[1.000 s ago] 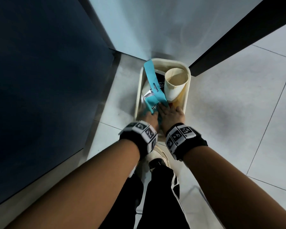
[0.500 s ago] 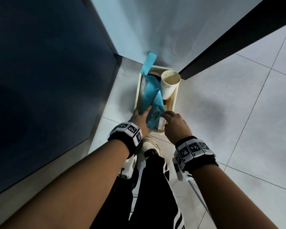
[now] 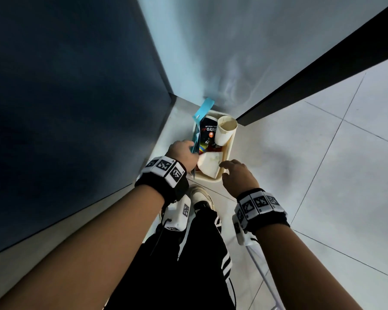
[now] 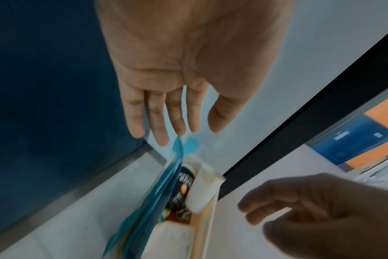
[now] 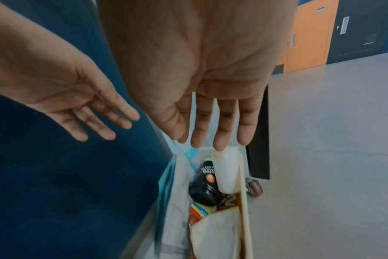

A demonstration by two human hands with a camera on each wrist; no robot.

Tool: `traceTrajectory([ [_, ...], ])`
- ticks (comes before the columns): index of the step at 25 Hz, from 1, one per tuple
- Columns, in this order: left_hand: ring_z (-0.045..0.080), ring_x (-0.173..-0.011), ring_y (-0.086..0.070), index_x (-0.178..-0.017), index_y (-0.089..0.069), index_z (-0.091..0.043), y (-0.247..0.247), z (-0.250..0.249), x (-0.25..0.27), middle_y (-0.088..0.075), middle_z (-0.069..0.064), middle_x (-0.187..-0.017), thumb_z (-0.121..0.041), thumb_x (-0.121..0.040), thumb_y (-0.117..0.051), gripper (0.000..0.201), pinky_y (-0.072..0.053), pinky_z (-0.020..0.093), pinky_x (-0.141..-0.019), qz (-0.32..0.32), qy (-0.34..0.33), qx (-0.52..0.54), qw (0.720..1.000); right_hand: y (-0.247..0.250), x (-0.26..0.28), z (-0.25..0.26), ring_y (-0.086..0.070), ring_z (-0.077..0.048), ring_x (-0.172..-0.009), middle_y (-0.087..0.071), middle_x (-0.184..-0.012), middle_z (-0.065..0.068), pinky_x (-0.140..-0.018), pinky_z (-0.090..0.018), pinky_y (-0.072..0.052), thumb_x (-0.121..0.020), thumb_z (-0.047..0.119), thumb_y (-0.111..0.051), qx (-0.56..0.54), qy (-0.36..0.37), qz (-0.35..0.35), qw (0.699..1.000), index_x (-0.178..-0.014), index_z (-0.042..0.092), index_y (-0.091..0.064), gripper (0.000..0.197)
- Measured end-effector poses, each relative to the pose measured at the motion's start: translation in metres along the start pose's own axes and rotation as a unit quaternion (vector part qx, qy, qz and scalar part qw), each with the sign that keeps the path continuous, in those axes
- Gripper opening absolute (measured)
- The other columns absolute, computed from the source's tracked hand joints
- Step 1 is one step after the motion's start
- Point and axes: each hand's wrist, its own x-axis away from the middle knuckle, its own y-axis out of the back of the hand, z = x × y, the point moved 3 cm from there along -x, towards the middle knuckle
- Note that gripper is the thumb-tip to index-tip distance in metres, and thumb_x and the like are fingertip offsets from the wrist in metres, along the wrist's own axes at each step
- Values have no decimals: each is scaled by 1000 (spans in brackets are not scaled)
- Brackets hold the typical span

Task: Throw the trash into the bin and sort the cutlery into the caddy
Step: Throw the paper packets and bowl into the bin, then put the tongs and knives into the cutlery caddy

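Note:
A cream bin (image 3: 207, 179) stands on the floor in a corner. Inside are a white paper cup (image 3: 225, 130), a black printed cup (image 3: 207, 130), a white paper piece (image 3: 210, 164) and a blue plastic packet (image 3: 199, 121) leaning on its left wall. My left hand (image 3: 184, 151) hovers at the bin's left side, fingers (image 4: 162, 122) straight, just above the blue packet (image 4: 162, 184). My right hand (image 3: 231, 168) hangs over the bin's near right corner. Its fingers (image 5: 219, 129) are straight and hold nothing. No cutlery or caddy is in view.
A dark blue panel (image 3: 65, 108) rises on the left and a pale wall (image 3: 211, 52) behind the bin. A black panel edge (image 3: 311, 79) runs to the right. Grey floor tiles (image 3: 323, 164) stretch right. My shoe (image 3: 199, 195) stands just before the bin.
Both hands have let go of the blue packet and pulled back up. The packet now leans along the bin's left wall, uncovering the black cup and paper.

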Motion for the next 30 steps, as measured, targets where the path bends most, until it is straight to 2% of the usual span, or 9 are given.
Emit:
traceTrajectory([
  [4,20,-120,-55,-127,-56,-15,57,-39,62,-60,4,-131,-18,-89,-52,39,-40,23,-99,-6,-41,19,999,46,44,48,-55,-33,-116,-58,-127,-12,-98,-41,-47,-86,10,-45,-16,25,-10,1000,-122,16,-57,39],
  [10,19,-113,-59,-120,-61,-14,166,-70,209,-65,5,-121,-17,-87,-57,34,-41,19,-94,-93,-85,104,987,136,153,152,-58,-32,-112,-62,-121,-15,-90,-34,-46,-89,10,-44,25,175,-44,983,-121,12,-57,35],
  [15,11,-76,-57,-104,-66,-10,250,-69,339,-66,1,-95,-19,-86,-60,21,-41,12,-70,-215,-107,171,956,200,242,235,-61,-29,-103,-64,-113,-14,-86,-26,-41,-87,10,-51,58,345,-84,933,-119,10,-60,34],
  [18,8,-84,-55,-105,-66,-15,287,-53,410,-61,-7,-93,-21,-87,-60,21,-40,15,-76,-303,-112,203,924,227,296,288,-61,-21,-97,-64,-108,-7,-77,-15,-36,-87,13,-52,61,434,-87,894,-120,14,-61,34],
  [21,10,-85,-57,-107,-66,-15,305,-26,452,-62,-8,-95,-22,-86,-60,22,-42,12,-72,-367,-96,242,893,235,335,333,-59,-17,-91,-64,-109,-4,-89,-29,-49,-87,16,-51,54,499,-70,862,-118,18,-61,33],
  [23,11,-85,-55,-108,-65,-14,314,-1,464,-65,-4,-100,-22,-86,-60,23,-41,15,-70,-406,-63,255,875,230,345,362,-55,-14,-88,-63,-111,-3,-91,-34,-49,-88,17,-51,70,523,-51,848,-117,19,-62,31],
  [25,15,-92,-57,-111,-64,-15,325,25,467,-66,1,-112,-25,-86,-60,27,-40,19,-78,-437,-12,231,869,222,344,391,-58,-17,-93,-62,-114,-3,-90,-32,-48,-89,19,-50,117,530,-46,839,-117,21,-61,30],
  [27,22,-114,-54,-121,-59,-17,333,49,460,-56,6,-131,-31,-83,-62,40,-41,25,-92,-456,56,180,870,214,335,414,-59,-21,-103,-60,-119,-5,-92,-31,-45,-89,18,-50,166,524,-46,834,-118,19,-61,31],
  [30,38,-140,-23,-142,-32,-24,341,78,443,-22,16,-153,-50,-69,-71,86,-29,50,-112,-422,178,88,885,200,316,442,-53,-25,-116,-54,-125,-9,-98,-35,-44,-90,15,-48,244,512,-55,822,-122,16,-59,34],
])
